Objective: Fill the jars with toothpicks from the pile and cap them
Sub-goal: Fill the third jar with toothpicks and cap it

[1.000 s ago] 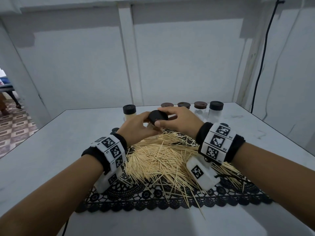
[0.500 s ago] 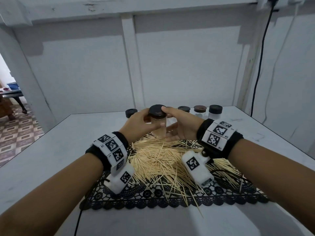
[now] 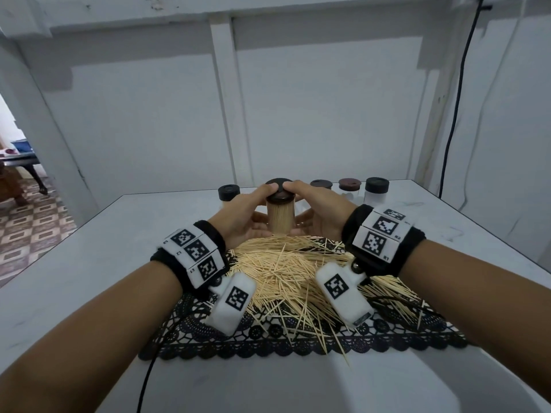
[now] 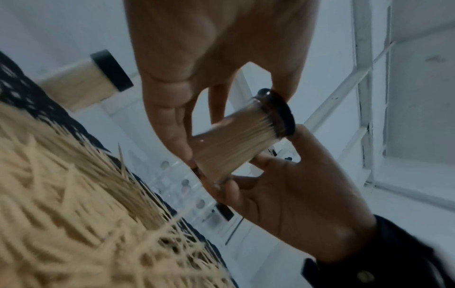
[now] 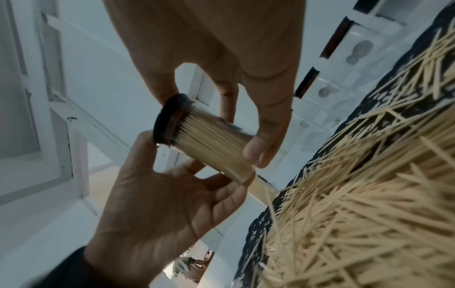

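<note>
A clear jar [image 3: 280,219] packed with toothpicks stands upright just above the far edge of the toothpick pile [image 3: 292,269]. A dark cap [image 3: 278,190] sits on its mouth. My left hand [image 3: 253,211] and right hand [image 3: 316,210] grip it from either side, both thumbs on the cap, fingers curled at its lower wall and base. The left wrist view has the jar [image 4: 234,144] and cap [image 4: 280,115] between my left hand [image 4: 197,87] and right hand [image 4: 295,185]. In the right wrist view the jar [image 5: 214,144] lies between my right hand [image 5: 246,97] and left hand [image 5: 160,194].
The pile lies on a black lace mat [image 3: 268,341] on a white table [image 3: 89,263]. Behind my hands, a filled black-capped jar [image 3: 229,193] stands at the left, and capped clear jars [image 3: 349,186] [image 3: 376,190] at the right. A black cable [image 3: 453,114] hangs at the right wall.
A second ago my right hand held the cap tilted beside the jar. It then set the cap on the mouth, and now both thumbs rest on top of it.
</note>
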The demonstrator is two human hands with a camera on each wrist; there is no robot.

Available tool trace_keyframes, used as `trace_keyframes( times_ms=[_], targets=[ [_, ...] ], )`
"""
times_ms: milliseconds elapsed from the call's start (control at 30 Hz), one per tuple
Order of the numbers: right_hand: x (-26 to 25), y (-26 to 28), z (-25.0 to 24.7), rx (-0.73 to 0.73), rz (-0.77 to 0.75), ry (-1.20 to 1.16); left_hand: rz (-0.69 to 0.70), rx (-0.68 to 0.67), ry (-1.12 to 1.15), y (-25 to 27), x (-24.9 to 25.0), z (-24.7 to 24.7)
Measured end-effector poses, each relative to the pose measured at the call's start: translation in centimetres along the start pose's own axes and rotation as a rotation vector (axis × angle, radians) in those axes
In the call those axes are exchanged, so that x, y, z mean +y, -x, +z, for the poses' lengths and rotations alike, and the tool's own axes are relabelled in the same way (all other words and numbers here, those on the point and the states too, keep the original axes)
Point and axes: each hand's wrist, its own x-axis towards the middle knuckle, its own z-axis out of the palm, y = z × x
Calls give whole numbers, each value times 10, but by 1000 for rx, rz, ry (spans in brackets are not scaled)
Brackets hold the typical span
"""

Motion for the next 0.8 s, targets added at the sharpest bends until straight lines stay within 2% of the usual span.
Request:
trace_keyframes(
  times_ms=[133, 267, 333, 400, 467, 567, 633, 700, 800],
  targets=[
    [-2, -3, -5, 1, -21, 69, -14, -22, -263, -2, 9, -10],
    [-11, -9, -8, -18, 14, 84, 195, -174, -575, -6, 31, -16],
    [-17, -14, -9, -22, 64, 106, 209, -214, -623, -13, 40, -17],
    [-21, -22, -13, -19, 138, 173, 156, -173, -600, -23, 46, -19],
    [-25, -34, -18, 72, 87, 385, 107, -92, -628, -36, 46, -21],
    [-32, -60, -26, 276, -214, 895, 75, 76, -784, -63, 40, -25],
    [-35, -80, -30, 329, -315, 1104, 72, 166, -926, -80, 33, -25],
    [-34, -100, -33, 309, -317, 1262, 66, 216, -1007, -96, 26, -25],
    [-26, -123, -31, 193, -206, 1481, 40, 250, -1070, -116, 15, -24]
  ],
)
